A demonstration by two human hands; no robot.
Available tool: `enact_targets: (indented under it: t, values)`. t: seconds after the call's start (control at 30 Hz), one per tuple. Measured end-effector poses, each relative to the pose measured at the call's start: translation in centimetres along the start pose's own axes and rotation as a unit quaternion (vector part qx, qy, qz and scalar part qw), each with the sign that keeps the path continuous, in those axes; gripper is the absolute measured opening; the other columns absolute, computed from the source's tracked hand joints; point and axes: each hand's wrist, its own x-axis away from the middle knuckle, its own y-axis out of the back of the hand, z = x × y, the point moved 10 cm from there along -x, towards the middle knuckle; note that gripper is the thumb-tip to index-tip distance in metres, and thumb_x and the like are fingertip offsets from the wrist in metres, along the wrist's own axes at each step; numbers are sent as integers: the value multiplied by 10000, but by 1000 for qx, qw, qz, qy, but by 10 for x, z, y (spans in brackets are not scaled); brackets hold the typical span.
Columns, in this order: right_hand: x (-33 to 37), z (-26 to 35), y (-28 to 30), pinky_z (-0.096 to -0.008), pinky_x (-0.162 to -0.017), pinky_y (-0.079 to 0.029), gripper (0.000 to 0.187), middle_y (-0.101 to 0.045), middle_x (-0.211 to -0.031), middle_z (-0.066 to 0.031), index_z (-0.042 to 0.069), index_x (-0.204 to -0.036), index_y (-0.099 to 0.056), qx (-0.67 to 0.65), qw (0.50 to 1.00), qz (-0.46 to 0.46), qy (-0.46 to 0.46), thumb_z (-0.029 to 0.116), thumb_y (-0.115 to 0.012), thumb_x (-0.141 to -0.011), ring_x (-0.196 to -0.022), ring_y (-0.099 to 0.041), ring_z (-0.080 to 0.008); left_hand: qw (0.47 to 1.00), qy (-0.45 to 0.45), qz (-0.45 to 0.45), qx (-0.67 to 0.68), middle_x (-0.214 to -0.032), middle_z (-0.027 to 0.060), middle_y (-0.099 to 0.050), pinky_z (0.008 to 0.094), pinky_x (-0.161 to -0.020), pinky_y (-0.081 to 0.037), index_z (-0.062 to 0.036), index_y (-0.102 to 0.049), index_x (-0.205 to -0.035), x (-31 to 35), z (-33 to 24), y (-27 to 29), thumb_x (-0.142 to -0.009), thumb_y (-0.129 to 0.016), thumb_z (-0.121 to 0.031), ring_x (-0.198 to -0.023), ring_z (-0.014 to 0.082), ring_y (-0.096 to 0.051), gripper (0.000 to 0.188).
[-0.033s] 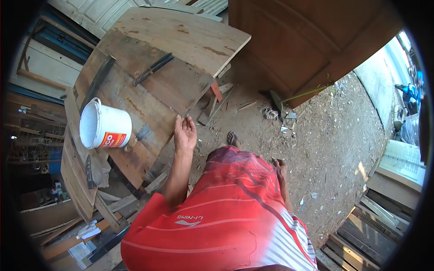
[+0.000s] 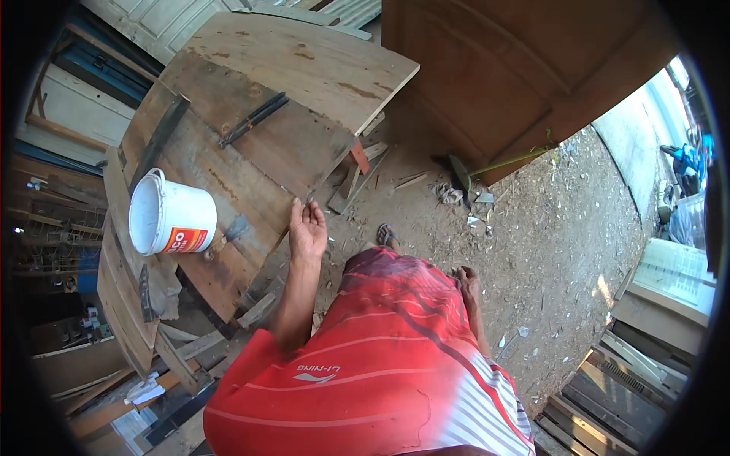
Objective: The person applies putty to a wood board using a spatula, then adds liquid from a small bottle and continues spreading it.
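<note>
My left hand [image 2: 308, 232] is held palm up beside the near edge of a worn wooden tabletop [image 2: 262, 171]. Its fingers are loosely bent and apart, with nothing in the palm. My right hand [image 2: 469, 287] hangs low beside my right thigh, fingers curled in. A small dark bit shows at its fingertips, too small to make out. On the tabletop, left of my left hand, stands a white plastic bucket [image 2: 190, 204] with an orange-red label. A grey flat piece [image 2: 236, 227] lies by it. Farther back lies a dark long-handled tool [image 2: 255, 119].
A dark strip [image 2: 161, 137] lies on the boards behind the bucket. A large brown panel [image 2: 502, 83] stands at the far right of the table. Wood scraps [image 2: 357, 186] and litter [image 2: 450, 194] are on the dirt floor. Stacked planks [image 2: 608, 395] lie at the lower right.
The view has shifted slightly, so the table, bucket and both hands appear a little farther left. Both hands keep nearly the same pose.
</note>
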Motion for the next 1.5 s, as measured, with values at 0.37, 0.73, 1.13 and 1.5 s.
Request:
enact_targets:
  t: [0.37, 0.73, 1.13, 1.5]
  values:
    - [-104, 176, -35, -340, -686, -553, 506, -719, -973, -138, -49, -1249, -632, 121, 975, 111, 149, 391, -634, -1000, -797, -710, -193, 994, -54, -93, -8, -953, 16, -643, 228, -734, -556, -84, -618, -1063, 12, 6, -3, -913, -792, -330, -850, 99, -623, 337]
    - [-70, 520, -118, -500, -1106, -386, 584, -446, -1476, -228, 120, -1495, -481, 233, 794, 9, 562, 263, -679, -964, -1368, -425, -424, 981, -134, -142, 23, -906, 19, -642, 249, -711, -566, -106, -621, -1077, 16, 7, -12, -943, -762, -307, -831, 120, -631, 280]
    - [-187, 612, -178, -607, -1153, -263, 619, -373, -1572, -202, 159, -1503, -488, 357, 756, -64, 545, 566, -473, -1036, -1455, -319, -432, 968, -191, -162, 1, -902, 8, -645, 249, -728, -554, -125, -643, -1110, 23, 4, -14, -961, -738, -306, -838, 122, -630, 254]
    - [-13, 560, -234, -576, -1150, -278, 628, -417, -1519, -203, 121, -1491, -472, 323, 647, 139, 677, 385, -675, -959, -1404, -390, -397, 977, -180, -114, 3, -949, 7, -647, 289, -771, -544, -126, -641, -1156, 17, 12, -14, -984, -683, -327, -870, 141, -627, 268]
